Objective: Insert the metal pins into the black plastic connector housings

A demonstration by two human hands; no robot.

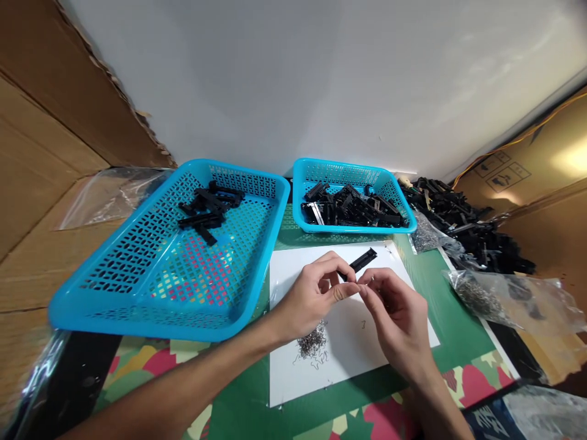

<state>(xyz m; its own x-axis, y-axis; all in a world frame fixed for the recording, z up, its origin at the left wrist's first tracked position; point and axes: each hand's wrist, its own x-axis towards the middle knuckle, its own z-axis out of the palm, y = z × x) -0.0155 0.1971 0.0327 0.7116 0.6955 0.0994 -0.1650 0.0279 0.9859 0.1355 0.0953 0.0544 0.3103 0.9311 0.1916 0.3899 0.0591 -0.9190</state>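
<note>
My left hand (321, 292) is closed, with its fingers curled around the near end of a slim black plastic part (364, 260). The far end of this part sticks out beyond the fingers over a white sheet (293, 382). My right hand (398, 308) is in a pinch, its thumb and index fingertips meeting those of the left hand. Whatever lies between the right fingertips is too small or hidden to make out. Below the left hand, a small heap of thin bent metal pieces (312, 342) rests on the sheet. One single bent piece (364, 324) lies apart, between the hands.
A large blue basket (261, 269) at left holds several black parts (208, 208). Behind the sheet, a smaller blue basket (353, 228) holds many more. Black parts (472, 226) are piled at right, near plastic bags of metal pieces (481, 299). Cardboard (545, 146) stands at the sides.
</note>
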